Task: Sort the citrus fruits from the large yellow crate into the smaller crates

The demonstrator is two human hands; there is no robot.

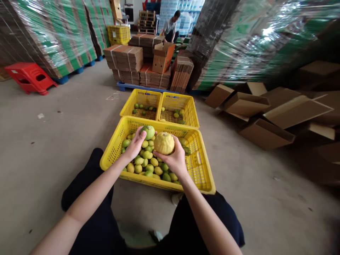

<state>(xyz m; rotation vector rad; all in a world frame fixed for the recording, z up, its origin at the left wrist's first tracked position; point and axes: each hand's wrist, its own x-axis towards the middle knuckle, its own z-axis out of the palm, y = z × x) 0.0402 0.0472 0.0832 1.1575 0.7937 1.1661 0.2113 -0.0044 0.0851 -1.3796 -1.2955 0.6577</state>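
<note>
From my distance I see tall green-brown wrapped stacks (247, 46) behind. Large yellow perforated plastic crate (203, 170) lies between my knees; two yellow crates (193, 111) just behind it, few fruits inside. My left hand (136, 143) grips round smooth green fruit (148, 132), my right hand (177, 157) grips bigger round bumpy yellow fruit (164, 143), both above large crate. Small oval green and yellow fruits (154, 162) lie inside, below hands.

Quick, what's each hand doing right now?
Left hand: closed on a green fruit, thumb on its side.
Right hand: closed on a larger, bumpy yellow fruit.
</note>
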